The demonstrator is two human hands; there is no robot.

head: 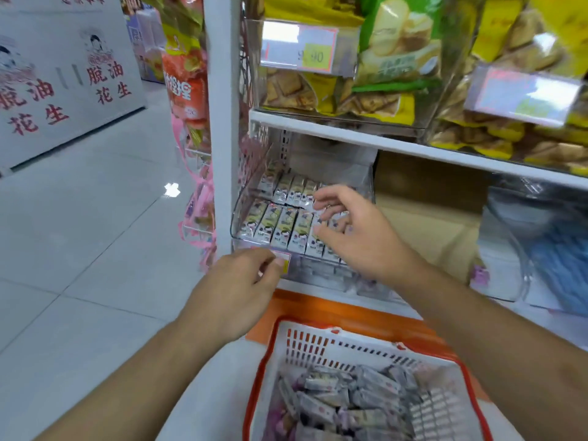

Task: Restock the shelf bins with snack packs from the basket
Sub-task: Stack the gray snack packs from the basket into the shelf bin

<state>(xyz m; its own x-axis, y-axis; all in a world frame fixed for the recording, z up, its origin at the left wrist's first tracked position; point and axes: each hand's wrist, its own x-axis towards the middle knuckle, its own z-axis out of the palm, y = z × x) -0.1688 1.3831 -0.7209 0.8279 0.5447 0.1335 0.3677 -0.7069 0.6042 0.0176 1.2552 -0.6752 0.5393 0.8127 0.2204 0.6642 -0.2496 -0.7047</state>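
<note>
Clear bin [237, 214] rim between both hands.

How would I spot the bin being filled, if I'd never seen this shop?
Find the white shelf upright, then look under the shelf board carrying yellow biscuit bags. The clear bin sits there, just above the red-rimmed basket. Unlike its neighbours, it holds small white packs standing in neat rows.
</note>
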